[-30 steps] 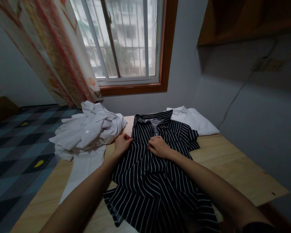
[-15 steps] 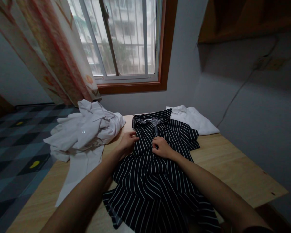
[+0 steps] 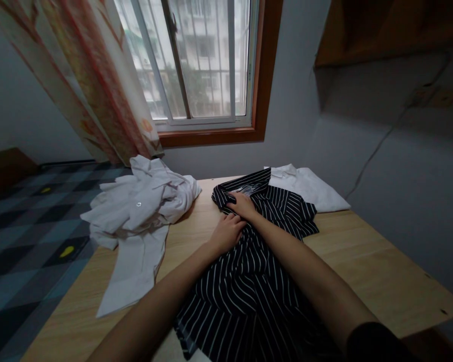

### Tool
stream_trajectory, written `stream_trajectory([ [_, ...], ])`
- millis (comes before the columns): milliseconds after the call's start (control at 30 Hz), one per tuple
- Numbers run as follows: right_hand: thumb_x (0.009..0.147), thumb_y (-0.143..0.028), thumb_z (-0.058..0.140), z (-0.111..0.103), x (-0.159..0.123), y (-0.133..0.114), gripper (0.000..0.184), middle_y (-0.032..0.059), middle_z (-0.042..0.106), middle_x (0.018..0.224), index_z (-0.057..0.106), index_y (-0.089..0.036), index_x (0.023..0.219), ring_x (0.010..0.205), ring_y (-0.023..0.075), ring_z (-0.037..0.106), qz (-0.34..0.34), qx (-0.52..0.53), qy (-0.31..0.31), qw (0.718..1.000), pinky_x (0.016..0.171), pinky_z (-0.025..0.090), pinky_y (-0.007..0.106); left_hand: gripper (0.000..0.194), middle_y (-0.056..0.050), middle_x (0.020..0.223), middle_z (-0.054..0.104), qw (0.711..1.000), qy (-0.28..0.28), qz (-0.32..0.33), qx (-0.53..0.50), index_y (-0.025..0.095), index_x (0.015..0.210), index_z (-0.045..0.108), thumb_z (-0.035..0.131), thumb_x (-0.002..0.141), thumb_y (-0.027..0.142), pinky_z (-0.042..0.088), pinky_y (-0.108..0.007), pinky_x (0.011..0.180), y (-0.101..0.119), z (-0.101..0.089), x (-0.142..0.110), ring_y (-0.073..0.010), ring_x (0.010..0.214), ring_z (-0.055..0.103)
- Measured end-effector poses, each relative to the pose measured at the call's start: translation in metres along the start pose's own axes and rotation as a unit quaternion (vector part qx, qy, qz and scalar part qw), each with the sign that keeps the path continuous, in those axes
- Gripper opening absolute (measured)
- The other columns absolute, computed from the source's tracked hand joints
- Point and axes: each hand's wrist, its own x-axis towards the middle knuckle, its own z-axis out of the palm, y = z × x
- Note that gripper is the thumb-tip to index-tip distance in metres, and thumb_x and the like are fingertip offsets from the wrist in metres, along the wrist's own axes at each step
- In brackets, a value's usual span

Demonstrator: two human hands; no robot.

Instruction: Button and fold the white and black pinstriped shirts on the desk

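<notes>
A black shirt with white stripes (image 3: pixel 245 286) lies on the wooden table, its collar toward the window and its lower part bunched and creased near me. My left hand (image 3: pixel 227 233) is on its left front, with the fingers bent over the cloth. Just beyond it, my right hand (image 3: pixel 243 205) grips the shirt by the front edge below the collar. The two hands are close together, and part of the fabric between them is hidden. On the right, the shirt's short sleeve (image 3: pixel 300 213) is spread flat.
A rumpled pile of white clothing (image 3: pixel 147 201) sits on the table's left side. At the back right corner lies a folded white shirt (image 3: pixel 309 188). The wooden table (image 3: pixel 377 271) reaches toward the wall. A checked bed cover (image 3: pixel 26 236) is at the left.
My left hand has moved right onto the shirt front. My right hand has gone up toward the collar. The shirt's left side is now pulled inward, and the view has shifted slightly.
</notes>
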Motion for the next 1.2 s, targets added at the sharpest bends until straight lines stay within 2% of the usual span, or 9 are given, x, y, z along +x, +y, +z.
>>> stream_trajectory([
  [67, 0.065, -0.012, 0.068, 0.003, 0.009, 0.008, 0.016, 0.0071, 0.071, 0.093, 0.070, -0.019, 0.078, 0.106, 0.0293, 0.060, 0.038, 0.065, 0.023, 0.997, 0.104, 0.037, 0.046, 0.028, -0.011, 0.103, 0.067, 0.998, 0.032, -0.026, -0.050, 0.016, 0.113, 0.065, 0.051, 0.089, 0.019, 0.045, -0.042, 0.089, -0.002, 0.001, -0.007, -0.0257, 0.099, 0.058],
  [167, 0.074, -0.020, 0.058, -0.008, 0.017, 0.025, 0.011, 0.0066, 0.071, 0.093, 0.067, -0.018, 0.080, 0.100, 0.0256, 0.063, 0.058, 0.131, 0.071, 0.987, 0.099, 0.044, 0.043, 0.028, -0.009, 0.099, 0.068, 0.970, 0.112, -0.122, -0.178, 0.016, 0.115, 0.061, 0.047, 0.093, 0.026, 0.048, -0.035, 0.084, -0.010, 0.002, -0.015, -0.0206, 0.091, 0.062],
  [333, 0.087, -0.039, 0.046, -0.038, 0.014, 0.049, 0.029, 0.0062, 0.072, 0.090, 0.064, -0.018, 0.095, 0.095, 0.0220, 0.066, 0.116, 0.286, 0.124, 0.943, 0.089, 0.053, 0.043, 0.018, -0.005, 0.081, 0.067, 0.844, 0.203, -0.331, -0.371, 0.015, 0.100, 0.061, 0.048, 0.089, 0.022, 0.051, -0.031, 0.071, -0.033, 0.003, -0.004, -0.0172, 0.074, 0.064],
  [533, 0.086, -0.056, 0.047, -0.052, 0.005, 0.045, 0.041, 0.0086, 0.072, 0.086, 0.066, -0.020, 0.087, 0.093, 0.0256, 0.068, 0.230, 0.499, 0.036, 0.835, 0.088, 0.055, 0.045, 0.021, -0.007, 0.093, 0.073, 0.679, 0.094, -0.375, -0.624, 0.015, 0.100, 0.067, 0.064, 0.079, 0.019, 0.055, -0.030, 0.080, -0.038, 0.007, 0.029, -0.0172, 0.083, 0.068],
  [733, 0.086, -0.059, 0.046, -0.055, 0.003, 0.038, 0.045, 0.0077, 0.072, 0.082, 0.067, -0.019, 0.090, 0.096, 0.0256, 0.067, 0.213, 0.484, 0.051, 0.847, 0.090, 0.053, 0.047, 0.027, -0.009, 0.089, 0.074, 0.589, -0.090, -0.310, -0.741, 0.014, 0.099, 0.069, 0.072, 0.076, 0.028, 0.056, -0.032, 0.078, -0.014, -0.002, 0.045, -0.0188, 0.079, 0.069],
  [833, 0.087, -0.054, 0.047, -0.054, 0.003, 0.037, 0.042, 0.0079, 0.072, 0.083, 0.067, -0.018, 0.091, 0.098, 0.0248, 0.066, 0.201, 0.473, 0.058, 0.856, 0.091, 0.052, 0.047, 0.021, -0.007, 0.082, 0.073, 0.592, -0.112, -0.285, -0.746, 0.013, 0.092, 0.069, 0.073, 0.075, 0.024, 0.054, -0.029, 0.073, -0.003, -0.004, 0.050, -0.0155, 0.070, 0.067],
  [900, 0.088, -0.054, 0.046, -0.054, 0.002, 0.037, 0.042, 0.0085, 0.072, 0.084, 0.067, -0.018, 0.092, 0.099, 0.0248, 0.066, 0.206, 0.476, 0.051, 0.854, 0.092, 0.052, 0.047, 0.011, -0.004, 0.074, 0.070, 0.621, -0.070, -0.298, -0.722, 0.013, 0.085, 0.067, 0.069, 0.077, 0.021, 0.052, -0.027, 0.068, -0.001, -0.004, 0.054, -0.0134, 0.064, 0.064],
  [1067, 0.090, -0.056, 0.043, -0.058, 0.005, 0.038, 0.044, 0.0091, 0.072, 0.089, 0.067, -0.019, 0.093, 0.100, 0.0261, 0.066, 0.217, 0.504, 0.073, 0.833, 0.091, 0.052, 0.050, 0.009, -0.002, 0.071, 0.062, 0.780, 0.198, -0.360, -0.472, 0.015, 0.078, 0.061, 0.058, 0.084, 0.022, 0.047, -0.026, 0.069, -0.020, -0.016, 0.054, -0.0153, 0.070, 0.059],
  [1200, 0.093, -0.046, 0.045, -0.058, 0.012, 0.036, 0.031, 0.0074, 0.071, 0.101, 0.064, -0.020, 0.097, 0.100, 0.0220, 0.066, 0.165, 0.551, 0.135, 0.807, 0.092, 0.053, 0.046, 0.020, -0.007, 0.091, 0.064, 0.834, 0.390, -0.331, -0.206, 0.017, 0.095, 0.060, 0.043, 0.093, 0.028, 0.044, -0.032, 0.085, -0.046, -0.040, 0.033, -0.0200, 0.088, 0.059],
])
